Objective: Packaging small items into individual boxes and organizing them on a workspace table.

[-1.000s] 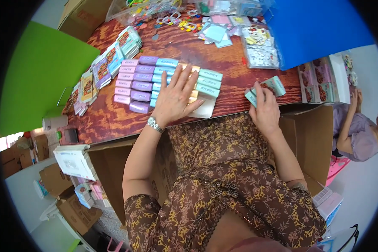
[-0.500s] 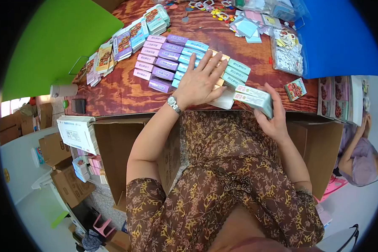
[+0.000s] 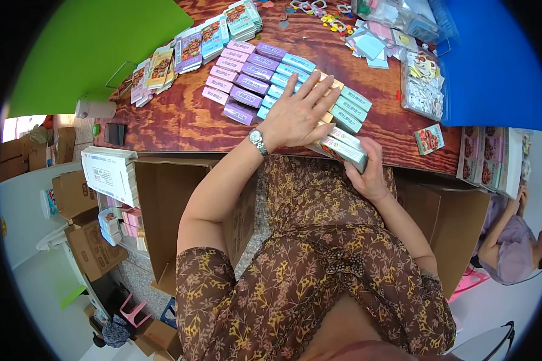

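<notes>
My left hand (image 3: pixel 294 117), a watch on its wrist, lies flat with spread fingers across rows of small boxes on the table. The pink boxes (image 3: pixel 230 64), purple boxes (image 3: pixel 252 83) and light blue boxes (image 3: pixel 296 62) stand in columns to its left. Under its fingers is a column of yellow boxes, mostly covered. Mint-green boxes (image 3: pixel 349 108) form the column at the right. Close to the table's front edge, my right hand (image 3: pixel 370 174) is closed round a couple of mint-green boxes (image 3: pixel 345 143), whose far ends come up to my left thumb.
Flat cartons (image 3: pixel 200 45) lie in stacks at the back left. A single box (image 3: pixel 429 139) sits to the right, below a clear tray (image 3: pixel 423 87) of small white pieces. Paper squares (image 3: pixel 368 45) are scattered behind. Open cardboard boxes (image 3: pixel 442 222) stand below the table edge.
My right hand has brought the mint-green boxes leftward, close against my left hand. My left hand stays flat on the rows. The whole view has shifted slightly.
</notes>
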A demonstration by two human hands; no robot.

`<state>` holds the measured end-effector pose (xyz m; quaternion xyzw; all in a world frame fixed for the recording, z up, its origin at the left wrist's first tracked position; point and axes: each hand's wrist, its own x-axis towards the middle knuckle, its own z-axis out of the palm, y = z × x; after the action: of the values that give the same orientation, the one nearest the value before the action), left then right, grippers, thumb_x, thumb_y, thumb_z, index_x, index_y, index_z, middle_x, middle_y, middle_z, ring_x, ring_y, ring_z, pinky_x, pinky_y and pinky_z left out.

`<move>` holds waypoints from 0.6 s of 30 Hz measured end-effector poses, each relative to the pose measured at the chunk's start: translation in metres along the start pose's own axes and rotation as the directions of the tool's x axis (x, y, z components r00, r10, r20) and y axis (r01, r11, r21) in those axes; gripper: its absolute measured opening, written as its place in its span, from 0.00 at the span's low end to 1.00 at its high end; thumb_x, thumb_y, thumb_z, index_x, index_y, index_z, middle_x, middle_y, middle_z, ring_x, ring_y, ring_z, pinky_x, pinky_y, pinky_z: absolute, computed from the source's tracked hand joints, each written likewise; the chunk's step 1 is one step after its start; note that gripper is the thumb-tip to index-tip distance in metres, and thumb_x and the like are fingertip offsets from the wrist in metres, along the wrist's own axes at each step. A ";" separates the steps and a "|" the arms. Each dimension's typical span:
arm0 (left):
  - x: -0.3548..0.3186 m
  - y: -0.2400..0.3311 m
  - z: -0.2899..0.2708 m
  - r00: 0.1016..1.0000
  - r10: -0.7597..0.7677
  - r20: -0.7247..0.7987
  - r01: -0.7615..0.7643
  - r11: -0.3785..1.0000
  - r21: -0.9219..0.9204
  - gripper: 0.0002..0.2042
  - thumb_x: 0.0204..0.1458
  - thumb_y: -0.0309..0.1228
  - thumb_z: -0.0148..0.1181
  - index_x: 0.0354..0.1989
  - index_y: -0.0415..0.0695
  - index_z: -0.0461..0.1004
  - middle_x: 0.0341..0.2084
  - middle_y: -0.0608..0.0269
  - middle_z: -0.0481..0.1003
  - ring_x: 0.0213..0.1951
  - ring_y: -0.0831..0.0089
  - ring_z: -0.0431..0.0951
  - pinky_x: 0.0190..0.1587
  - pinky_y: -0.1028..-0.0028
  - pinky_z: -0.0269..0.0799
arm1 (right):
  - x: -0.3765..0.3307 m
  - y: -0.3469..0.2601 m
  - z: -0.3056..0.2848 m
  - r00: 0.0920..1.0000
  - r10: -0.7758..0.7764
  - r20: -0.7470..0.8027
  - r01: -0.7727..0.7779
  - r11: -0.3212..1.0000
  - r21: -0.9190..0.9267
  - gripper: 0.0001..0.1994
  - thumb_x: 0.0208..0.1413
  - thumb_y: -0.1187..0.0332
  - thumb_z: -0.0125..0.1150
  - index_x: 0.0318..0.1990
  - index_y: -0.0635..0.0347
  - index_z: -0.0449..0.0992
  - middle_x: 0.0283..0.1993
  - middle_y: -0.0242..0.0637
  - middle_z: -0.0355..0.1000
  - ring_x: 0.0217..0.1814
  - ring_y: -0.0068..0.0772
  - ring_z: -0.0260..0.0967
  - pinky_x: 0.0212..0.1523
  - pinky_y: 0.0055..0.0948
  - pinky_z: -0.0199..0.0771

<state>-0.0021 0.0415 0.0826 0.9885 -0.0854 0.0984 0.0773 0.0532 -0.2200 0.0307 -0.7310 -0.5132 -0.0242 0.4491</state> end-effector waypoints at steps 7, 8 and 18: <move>-0.001 -0.003 0.002 1.000 0.015 -0.006 -0.015 1.000 -0.003 0.36 0.62 0.57 0.46 0.73 0.47 0.57 0.72 0.50 0.55 0.74 0.49 0.52 0.70 0.40 0.46 | 0.023 -0.008 -0.013 0.984 -0.039 0.174 0.051 0.997 -0.063 0.33 0.50 0.80 0.68 0.62 0.56 0.58 0.59 0.56 0.59 0.57 0.59 0.66 0.54 0.48 0.72; -0.001 -0.004 0.002 1.000 0.012 -0.007 -0.012 1.000 -0.002 0.36 0.62 0.57 0.46 0.73 0.47 0.57 0.72 0.50 0.55 0.74 0.49 0.52 0.70 0.40 0.46 | 0.025 -0.009 -0.013 0.980 -0.025 0.199 0.044 0.995 -0.091 0.34 0.50 0.80 0.68 0.62 0.56 0.58 0.59 0.56 0.59 0.56 0.59 0.66 0.53 0.48 0.73; -0.004 -0.007 0.000 0.999 0.036 -0.015 -0.037 0.999 -0.019 0.36 0.62 0.58 0.46 0.74 0.50 0.55 0.73 0.51 0.55 0.74 0.50 0.51 0.70 0.40 0.46 | 0.036 -0.020 -0.015 0.943 -0.002 0.331 0.076 0.974 -0.212 0.33 0.52 0.78 0.66 0.64 0.57 0.58 0.55 0.55 0.59 0.54 0.59 0.68 0.49 0.48 0.76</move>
<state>-0.0048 0.0494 0.0808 0.9852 -0.1038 0.1062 0.0855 0.0617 -0.2026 0.0705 -0.7599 -0.5894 0.0321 0.2722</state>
